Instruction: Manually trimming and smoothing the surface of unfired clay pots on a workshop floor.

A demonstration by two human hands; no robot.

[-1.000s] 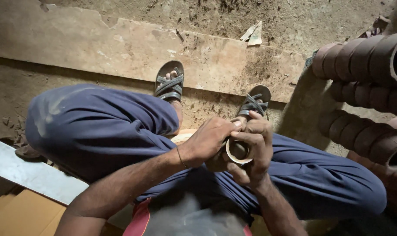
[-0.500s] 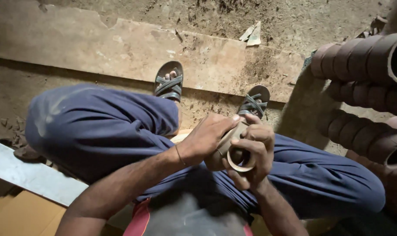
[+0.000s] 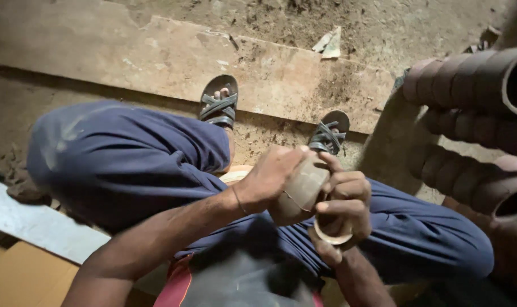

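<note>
I sit with both knees bent, holding a small brown clay cup [image 3: 304, 190] over my lap. My right hand [image 3: 343, 207] grips it around its pale round rim, which points down towards me. My left hand [image 3: 272, 176] presses on the cup's side and base from the left. My fingers hide much of the cup. My feet in dark strapped sandals [image 3: 219, 105] rest on the dirt floor in front.
Stacks of nested clay cups [image 3: 474, 85] lie on their sides at the right, close to my right knee. A long stone slab [image 3: 173, 62] crosses the floor beyond my feet. A pale plank [image 3: 36, 224] and a cardboard sheet [image 3: 19, 276] lie at lower left.
The cup has tipped in my hands, its rim swinging lower and towards me. My left hand has slid over its side. Legs and feet have not moved.
</note>
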